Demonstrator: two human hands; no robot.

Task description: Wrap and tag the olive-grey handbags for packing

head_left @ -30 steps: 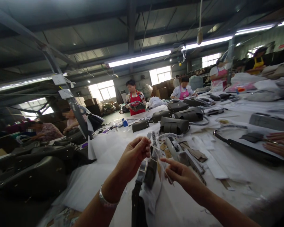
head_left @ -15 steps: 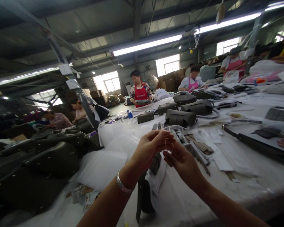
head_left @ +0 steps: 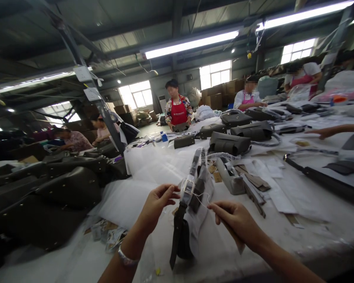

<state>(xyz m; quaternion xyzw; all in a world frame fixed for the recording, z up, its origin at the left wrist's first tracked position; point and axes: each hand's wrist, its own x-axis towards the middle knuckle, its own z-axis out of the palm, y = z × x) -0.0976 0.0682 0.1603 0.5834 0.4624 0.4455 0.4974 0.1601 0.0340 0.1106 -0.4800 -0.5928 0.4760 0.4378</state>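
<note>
My left hand (head_left: 157,203) pinches the plastic-wrapped buckle end of a dark bag strap (head_left: 185,204) that hangs down over the white table (head_left: 309,232). My right hand (head_left: 235,218) is closed in a pinch on a thin white thread (head_left: 205,196) that runs from the strap's clear wrapping. The strap's lower end dangles between my forearms. A bracelet sits on my left wrist.
Dark bags (head_left: 50,196) are piled at the left. More dark bags (head_left: 230,142), a tape dispenser (head_left: 231,179) and paper strips lie ahead. A co-worker's hand (head_left: 324,133) reaches in from the right. Several people in aprons work at the far side.
My hands have dropped lower and moved apart, drawing the thread out to the right. The strap now stands visible between them. A co-worker's arm has come in at the right.
</note>
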